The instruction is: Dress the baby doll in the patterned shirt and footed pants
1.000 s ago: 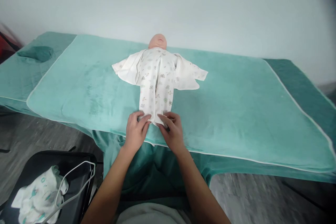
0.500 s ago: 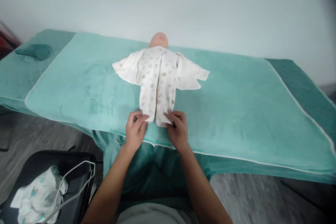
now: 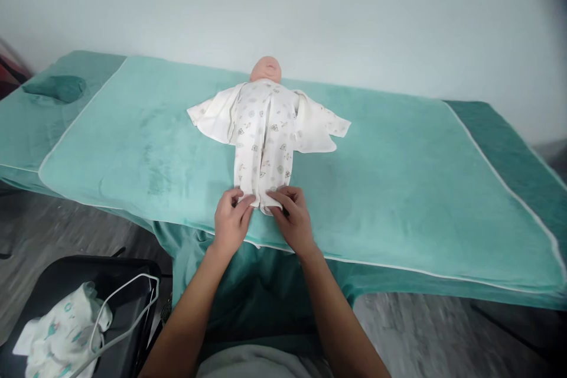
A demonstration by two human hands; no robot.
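A baby doll (image 3: 266, 69) lies on its back on a teal towel (image 3: 398, 183), dressed in a white printed romper (image 3: 264, 142) whose sleeves spread out to both sides. My left hand (image 3: 231, 223) pinches the bottom of the romper's left leg. My right hand (image 3: 294, 220) pinches the bottom of the right leg beside it. Both hands sit close together at the near edge of the towel, fingers closed on the fabric.
The towel covers a padded table (image 3: 509, 130) against a pale wall. A folded teal cloth (image 3: 54, 88) lies at the far left. On the floor at lower left stands a black bin (image 3: 124, 283) holding a printed garment (image 3: 57, 333) and a white wire hanger (image 3: 119, 313).
My hands, spread apart with the romper legs half a second ago, have come back together at the hem. The doll has stayed in place.
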